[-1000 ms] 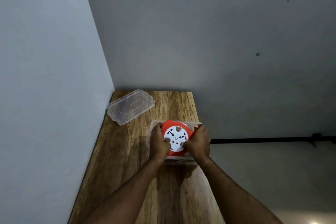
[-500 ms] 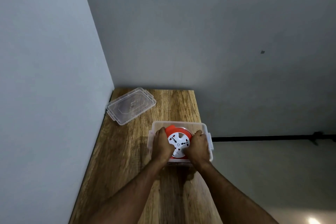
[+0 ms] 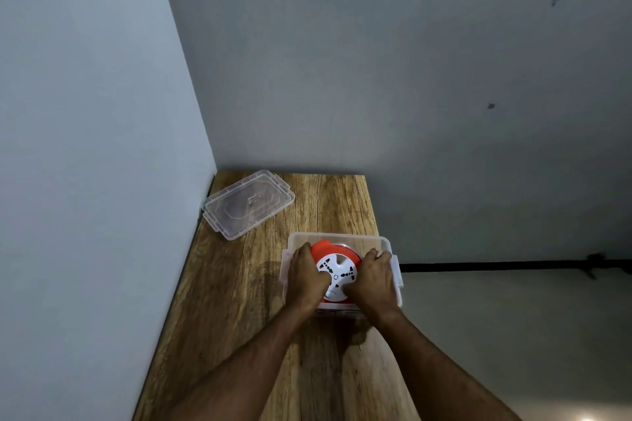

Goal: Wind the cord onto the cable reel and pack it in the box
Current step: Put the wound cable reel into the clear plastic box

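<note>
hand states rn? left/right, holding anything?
Left hand: closed on the orange cable reel, gripping its left side inside the clear box.
Right hand: closed on the reel's right side.

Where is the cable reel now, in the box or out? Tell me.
In: the cable reel sits within the box walls, both hands on it.

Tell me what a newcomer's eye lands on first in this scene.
The orange cable reel with its white socket face stands out, sitting inside the clear box near the wooden table's right edge. The left hand and right hand grip it from either side. The clear lid lies apart at the table's far left corner.
</note>
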